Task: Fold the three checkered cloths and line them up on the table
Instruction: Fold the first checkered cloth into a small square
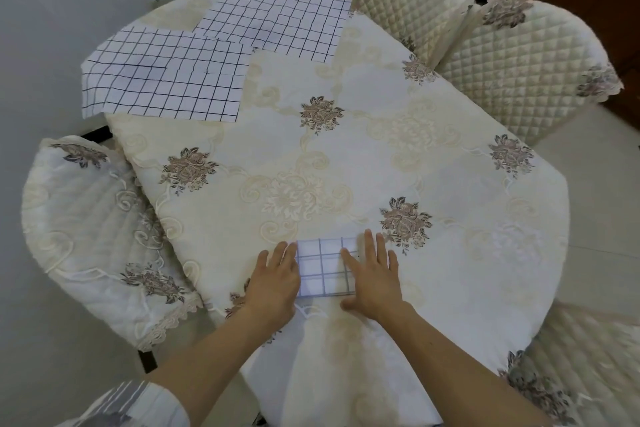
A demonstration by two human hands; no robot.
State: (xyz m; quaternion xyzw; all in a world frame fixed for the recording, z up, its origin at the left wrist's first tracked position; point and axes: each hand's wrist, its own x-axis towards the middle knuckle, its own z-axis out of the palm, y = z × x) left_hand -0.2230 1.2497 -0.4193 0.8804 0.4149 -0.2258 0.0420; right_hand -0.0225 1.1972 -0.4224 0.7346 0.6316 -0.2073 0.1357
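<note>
Left hand [273, 279] first: I see its grip laid wide and flat, fingers straight, fingertips pressing the left edge of the folded cloth [323, 269]. Over to the right hand [372, 282], same story: grip flat and open, palm down, fingers lying across the cloth's right edge, thumb spread on the tabletop [346, 156]. Both hands just press. That small folded rectangle sits between them, close to the near edge.

Counting checkered cloths, I get three. One is folded and two lie spread at the far side. The left flat cloth [162, 76] hangs a little over the rim, and the right flat cloth [277, 21] meets it at a corner.

Chairs, four with padded covers: the left chair [86, 218], the first quilted chair [408, 0] and second quilted chair [519, 55] far right, and the near-right chair [588, 374].

The tabletop wears a cream covering with brown flower clusters. There's a grey wall on the left and pale floor tiles on the right.
</note>
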